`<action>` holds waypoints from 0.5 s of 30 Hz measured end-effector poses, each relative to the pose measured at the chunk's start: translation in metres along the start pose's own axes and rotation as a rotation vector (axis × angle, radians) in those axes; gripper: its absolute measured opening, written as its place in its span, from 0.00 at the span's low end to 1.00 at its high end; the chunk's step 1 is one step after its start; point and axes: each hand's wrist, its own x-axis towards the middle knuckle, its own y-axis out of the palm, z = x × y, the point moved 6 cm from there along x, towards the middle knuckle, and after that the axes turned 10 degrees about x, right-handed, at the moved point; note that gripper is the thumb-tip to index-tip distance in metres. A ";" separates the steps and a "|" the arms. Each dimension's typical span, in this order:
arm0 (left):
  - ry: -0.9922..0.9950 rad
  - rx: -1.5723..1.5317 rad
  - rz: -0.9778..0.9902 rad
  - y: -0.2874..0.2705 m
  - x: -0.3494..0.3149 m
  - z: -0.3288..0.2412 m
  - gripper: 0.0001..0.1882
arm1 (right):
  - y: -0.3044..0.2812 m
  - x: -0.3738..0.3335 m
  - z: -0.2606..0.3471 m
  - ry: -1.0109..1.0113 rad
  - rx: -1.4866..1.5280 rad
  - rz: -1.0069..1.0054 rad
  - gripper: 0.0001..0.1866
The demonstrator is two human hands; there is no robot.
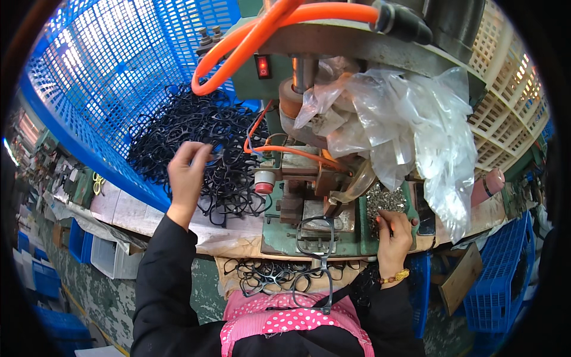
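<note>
My left hand (187,177) is over a pile of black eyeglass frames (223,128), its thumb and fingers closed in a pinch. Whether a frame is caught between the fingertips cannot be made out. At the right, my right hand (394,245) reaches into a heap of tiny metal parts (385,201), fingertips drawn together; anything they grip is too small to name. Between my hands, one dark eyeglass frame (323,262) extends down from the front of a green bench press (285,238), over my lap. Neither hand touches that frame.
A big blue basket (83,134) rises at the left behind the pile. Orange hose (238,53) loops above the press, and clear plastic bags (410,113) hang at its right. A red button (263,182) faces me. More frames (267,273) lie on cloth below the table edge.
</note>
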 end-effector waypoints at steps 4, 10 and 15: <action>-0.114 -0.272 -0.210 -0.044 -0.012 -0.022 0.06 | 0.001 -0.005 -0.011 0.134 0.155 -0.009 0.01; 0.214 0.239 -0.041 -0.032 -0.093 -0.059 0.05 | 0.001 -0.005 -0.007 0.192 0.322 -0.003 0.03; 0.013 0.175 0.136 0.014 -0.135 0.013 0.06 | 0.005 -0.012 -0.010 0.341 0.456 -0.030 0.05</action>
